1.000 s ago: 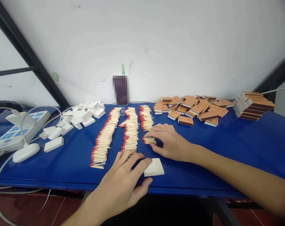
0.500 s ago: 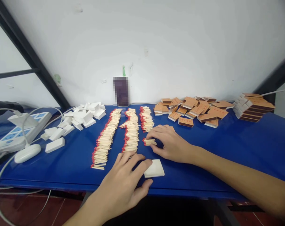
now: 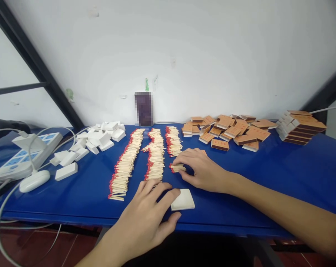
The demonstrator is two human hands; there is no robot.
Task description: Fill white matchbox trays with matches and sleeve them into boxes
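Observation:
My right hand pinches a small bunch of matches between thumb and fingers, just above the blue tabletop or on it; which, I cannot tell. My left hand is loosely open beside a flat white matchbox tray, its index fingertip at the tray's upper left corner and its thumb apart below. Three columns of red-tipped matches lie ahead: a long left one, a middle one partly behind my left fingers, and a shorter right one.
White matchbox trays are heaped at the left. Orange matchbox sleeves lie piled at the right, near a neat stack of boxes. A power strip with cables and a white oval device sit far left. A pixelated dark object leans on the wall.
The whole view has shifted very slightly. Both hands keep nearly the same pose and place, with the right still on the matches.

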